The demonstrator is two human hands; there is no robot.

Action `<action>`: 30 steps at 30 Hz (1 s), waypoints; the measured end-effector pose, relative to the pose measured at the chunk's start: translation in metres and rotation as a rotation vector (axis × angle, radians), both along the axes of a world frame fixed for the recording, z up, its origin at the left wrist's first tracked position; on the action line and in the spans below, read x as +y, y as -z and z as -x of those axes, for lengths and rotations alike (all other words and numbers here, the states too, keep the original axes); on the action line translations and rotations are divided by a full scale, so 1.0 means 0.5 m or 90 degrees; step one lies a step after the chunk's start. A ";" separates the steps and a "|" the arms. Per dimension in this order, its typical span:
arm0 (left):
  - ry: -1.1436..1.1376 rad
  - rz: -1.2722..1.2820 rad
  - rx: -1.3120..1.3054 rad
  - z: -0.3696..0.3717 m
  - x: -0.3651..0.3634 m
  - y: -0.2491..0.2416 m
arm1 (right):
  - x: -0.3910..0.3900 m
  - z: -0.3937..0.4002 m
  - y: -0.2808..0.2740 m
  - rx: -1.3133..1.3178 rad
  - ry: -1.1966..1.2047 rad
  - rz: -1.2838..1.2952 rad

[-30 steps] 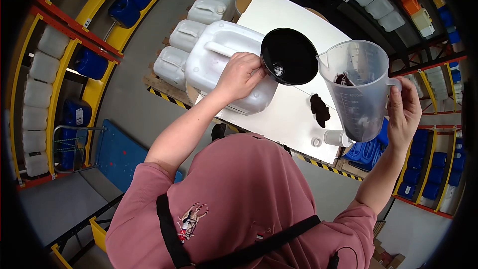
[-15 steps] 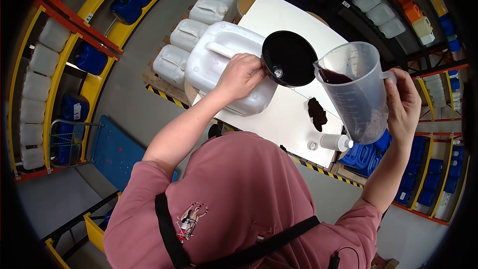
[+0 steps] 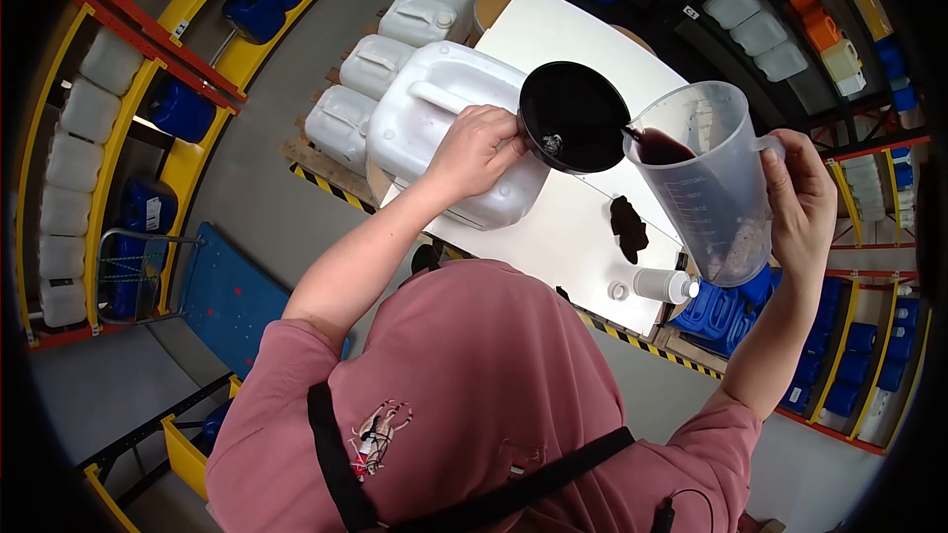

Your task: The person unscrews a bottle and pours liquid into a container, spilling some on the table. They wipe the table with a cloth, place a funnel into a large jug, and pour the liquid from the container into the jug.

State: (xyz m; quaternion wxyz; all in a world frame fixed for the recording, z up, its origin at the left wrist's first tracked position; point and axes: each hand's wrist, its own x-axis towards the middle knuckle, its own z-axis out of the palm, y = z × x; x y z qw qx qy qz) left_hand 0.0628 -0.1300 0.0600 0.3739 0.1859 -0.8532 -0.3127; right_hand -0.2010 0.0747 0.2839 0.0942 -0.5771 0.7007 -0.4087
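A large white canister (image 3: 405, 128) with a moulded handle is on the white table. At its right side, my left hand (image 3: 479, 150) pinches the edge of a black funnel (image 3: 578, 104), whose wide mouth faces up. My right hand (image 3: 800, 188) grips the handle of a clear measuring jug (image 3: 706, 197). The jug leans left, its spout at the funnel's right rim, and dark red liquid lies near the spout, with a thin dark trickle at its lip. The canister's opening is hidden.
On the white table (image 3: 592, 281) are a dark cloth-like piece (image 3: 628, 228), a small white bottle (image 3: 664, 283) and a white cap (image 3: 618, 290). White canisters (image 3: 341, 123) stand on a pallet at the left. A blue cart (image 3: 232, 296) and shelves surround the table.
The jug is tilted slightly more toward the funnel, and dark liquid now shows at its spout. My left hand and the funnel have hardly moved.
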 end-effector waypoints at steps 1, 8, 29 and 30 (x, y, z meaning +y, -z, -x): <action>0.000 -0.002 0.000 0.000 0.000 -0.001 | -0.001 -0.001 0.001 -0.004 0.005 0.005; 0.000 0.002 -0.002 0.000 0.000 -0.002 | -0.002 0.003 -0.005 -0.005 0.005 -0.013; -0.004 0.006 0.004 0.000 0.002 -0.001 | -0.009 0.000 -0.025 0.041 0.002 -0.053; -0.004 0.006 0.005 0.001 0.001 -0.001 | -0.008 0.001 -0.024 0.035 0.003 -0.053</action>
